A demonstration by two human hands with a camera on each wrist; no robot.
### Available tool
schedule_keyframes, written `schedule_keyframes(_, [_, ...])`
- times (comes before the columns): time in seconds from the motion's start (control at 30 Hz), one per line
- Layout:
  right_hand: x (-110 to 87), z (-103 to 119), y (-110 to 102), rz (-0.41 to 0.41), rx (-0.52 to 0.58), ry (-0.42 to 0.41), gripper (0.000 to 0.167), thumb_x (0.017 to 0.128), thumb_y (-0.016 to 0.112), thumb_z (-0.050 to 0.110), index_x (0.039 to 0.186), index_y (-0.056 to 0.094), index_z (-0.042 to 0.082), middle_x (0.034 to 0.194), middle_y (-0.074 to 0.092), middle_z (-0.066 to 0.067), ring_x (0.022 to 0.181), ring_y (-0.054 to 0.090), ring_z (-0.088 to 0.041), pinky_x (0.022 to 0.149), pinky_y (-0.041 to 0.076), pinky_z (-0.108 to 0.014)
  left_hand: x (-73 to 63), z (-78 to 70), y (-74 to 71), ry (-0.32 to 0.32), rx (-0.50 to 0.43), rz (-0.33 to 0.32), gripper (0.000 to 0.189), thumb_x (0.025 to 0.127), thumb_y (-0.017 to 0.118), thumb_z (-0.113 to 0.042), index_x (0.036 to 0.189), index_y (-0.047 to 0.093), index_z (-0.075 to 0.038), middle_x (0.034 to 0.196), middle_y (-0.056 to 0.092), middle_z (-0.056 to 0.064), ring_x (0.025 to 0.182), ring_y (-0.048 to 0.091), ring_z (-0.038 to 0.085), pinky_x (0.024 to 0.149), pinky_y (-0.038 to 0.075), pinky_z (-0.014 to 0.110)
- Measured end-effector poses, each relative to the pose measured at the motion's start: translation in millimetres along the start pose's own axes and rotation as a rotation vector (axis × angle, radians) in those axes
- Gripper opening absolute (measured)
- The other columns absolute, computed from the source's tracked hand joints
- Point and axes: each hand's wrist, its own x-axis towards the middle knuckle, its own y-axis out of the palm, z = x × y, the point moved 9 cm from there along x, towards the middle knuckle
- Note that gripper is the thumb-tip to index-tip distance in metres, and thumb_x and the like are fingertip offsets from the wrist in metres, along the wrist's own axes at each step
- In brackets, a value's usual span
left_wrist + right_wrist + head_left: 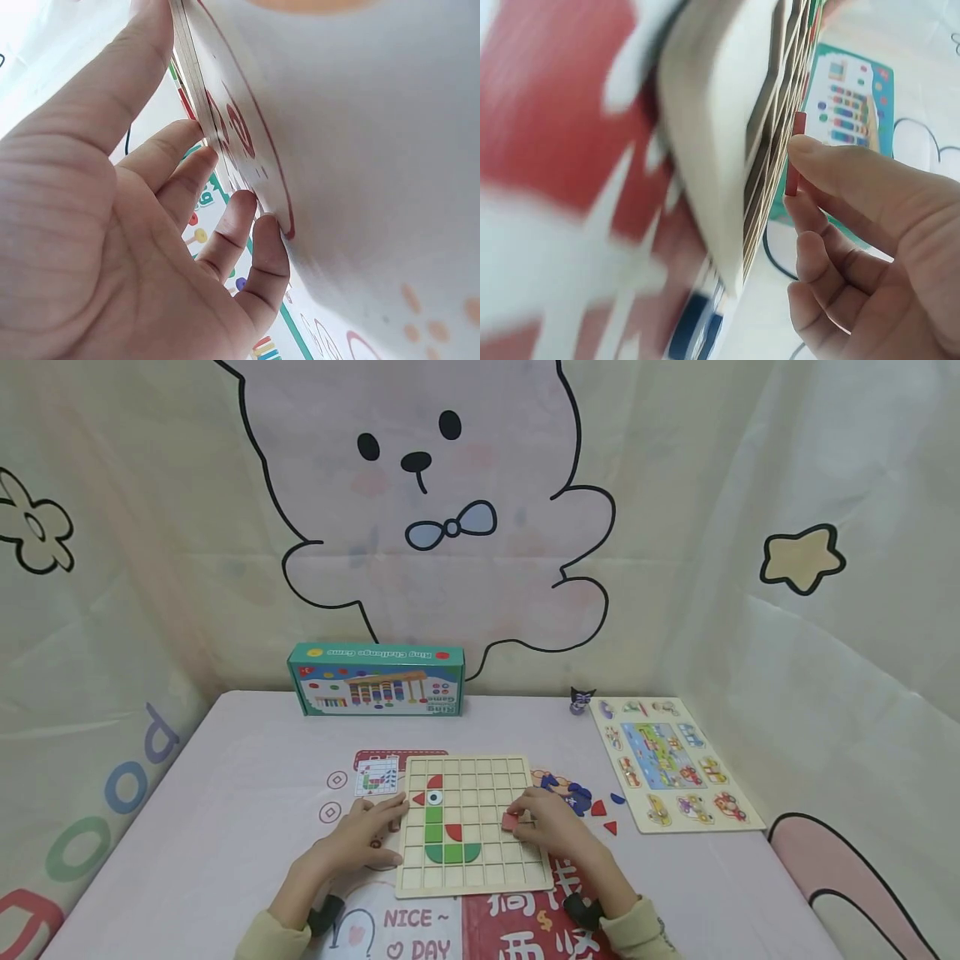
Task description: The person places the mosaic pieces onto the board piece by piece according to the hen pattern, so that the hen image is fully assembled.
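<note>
A wooden grid board [472,891] lies on the table in the head view. In its left columns sit red and green pieces, a round eye piece [435,797] and a red quarter-circle [453,832]. My left hand [356,837] rests along the board's left edge, thumb and fingers spread; its fingertips [199,131] meet that edge in the left wrist view. Over the board's right side, my right hand [553,822] pinches a small flat red piece [795,161] between thumb and fingers. Those fingers partly cover the piece in the head view.
Loose red pieces [597,808] and a blue one [617,798] lie right of the board. A pattern card [377,775] is at its upper left. Farther back stand a green game box [377,681] and a small dark figurine [579,700]; a picture puzzle board [641,818] lies right.
</note>
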Motion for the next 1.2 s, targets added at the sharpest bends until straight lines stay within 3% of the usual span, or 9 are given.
schedule_keyframes(0.33, [10.3,29.1,12.4,0.019,-0.058,-0.085,0.018,0.079,0.071,0.019,0.096,0.072,0.014,0.089,0.063,0.004,0.079,0.054,-0.009,0.070,0.045,-0.025,0.4,0.4,0.2,-0.012,-0.007,0.001,0.078,0.068,0.077,-0.041,0.138,0.046,-0.022,0.149,0.033,-0.006,0.099,0.033,0.015,0.075,0.036,0.034])
schedule_keyframes(0.6, [17.6,44.0,19.1,0.042,-0.071,-0.103,0.015,0.081,0.069,0.019,0.095,0.073,0.016,0.086,0.063,0.006,0.073,0.049,-0.004,0.068,0.042,-0.023,-0.7,-1.3,-0.7,-0.005,-0.004,-0.005,0.078,0.068,0.077,-0.041,0.137,0.047,-0.021,0.149,0.034,-0.005,0.098,0.033,0.015,0.075,0.035,0.034])
schedule_keyframes(0.93, [22.0,50.9,25.9,0.051,-0.122,-0.150,0.018,0.081,0.069,0.021,0.099,0.073,0.019,0.087,0.063,0.008,0.074,0.049,-0.004,0.071,0.041,-0.026,-0.8,-0.9,-1.2,-0.002,-0.003,-0.010,0.078,0.068,0.077,-0.040,0.138,0.047,-0.022,0.148,0.034,-0.005,0.097,0.032,0.014,0.073,0.035,0.031])
schedule_keyframes(1.2, [22.9,51.8,27.5,0.075,-0.131,-0.139,0.020,0.081,0.069,0.021,0.100,0.073,0.021,0.087,0.061,0.010,0.074,0.047,-0.004,0.069,0.036,-0.025,-0.4,-0.8,-2.3,-0.007,-0.019,-0.013,0.078,0.068,0.078,-0.038,0.137,0.047,-0.022,0.148,0.035,-0.005,0.096,0.032,0.014,0.072,0.034,0.030])
